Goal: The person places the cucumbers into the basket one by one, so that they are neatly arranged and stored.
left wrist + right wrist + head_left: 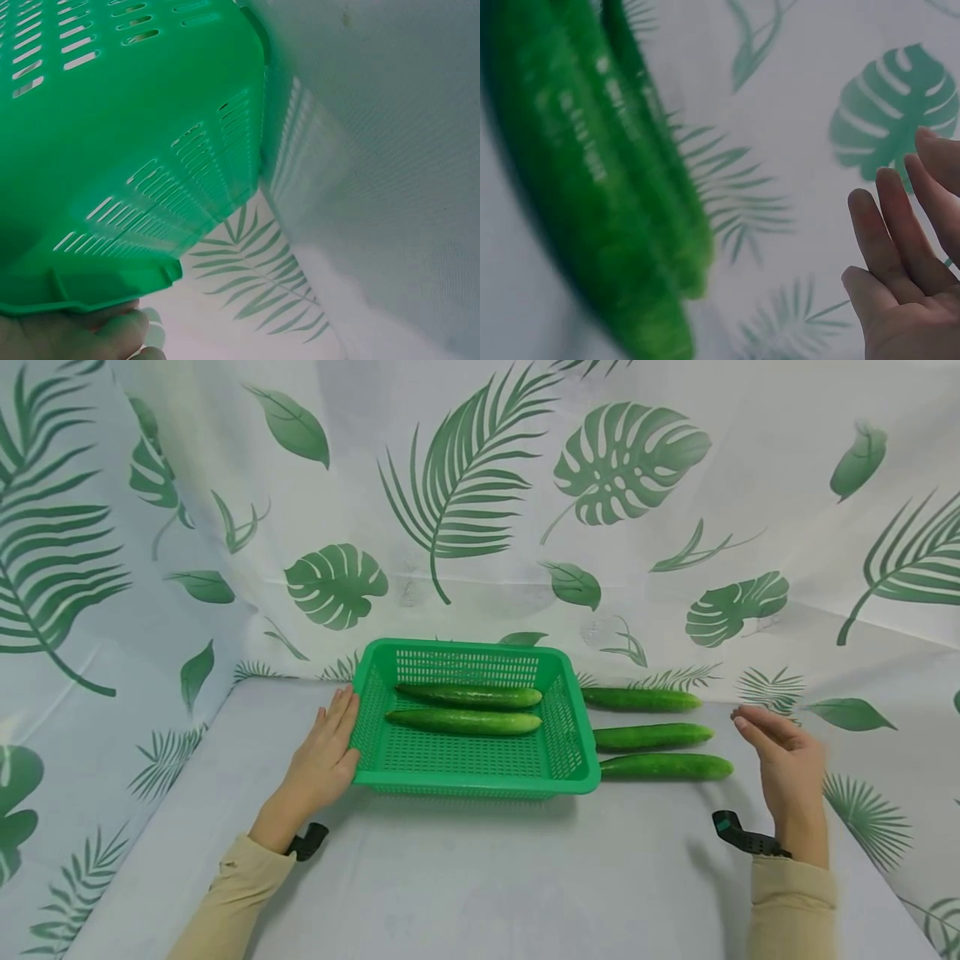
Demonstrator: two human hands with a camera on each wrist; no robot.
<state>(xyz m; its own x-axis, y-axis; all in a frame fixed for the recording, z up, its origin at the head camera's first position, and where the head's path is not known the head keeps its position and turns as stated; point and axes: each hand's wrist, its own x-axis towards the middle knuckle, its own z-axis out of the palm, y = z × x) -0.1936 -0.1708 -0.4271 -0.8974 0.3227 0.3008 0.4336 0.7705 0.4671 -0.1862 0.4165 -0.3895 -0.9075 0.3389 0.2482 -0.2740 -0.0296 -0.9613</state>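
A green plastic basket (480, 785) with slotted walls stands on the table, and two cucumbers (463, 722) lie side by side on its floor. Against its left rim rest the straight fingers of my left hand (322, 758); the left wrist view shows fingertips at the rim beside the slotted wall (135, 112). Three more cucumbers (667, 767) lie to the right of the basket, their left ends hidden behind it. Just right of their tips, my right hand (787, 756) is raised, fingers loosely bent and holding nothing. The right wrist view has cucumbers (592, 187) close on the left.
A white table surface (480, 877) spreads in front of the basket. Behind it hangs a white curtain (495, 585) printed with green leaves, which also closes off both sides. Each wrist bears a black camera mount (742, 837).
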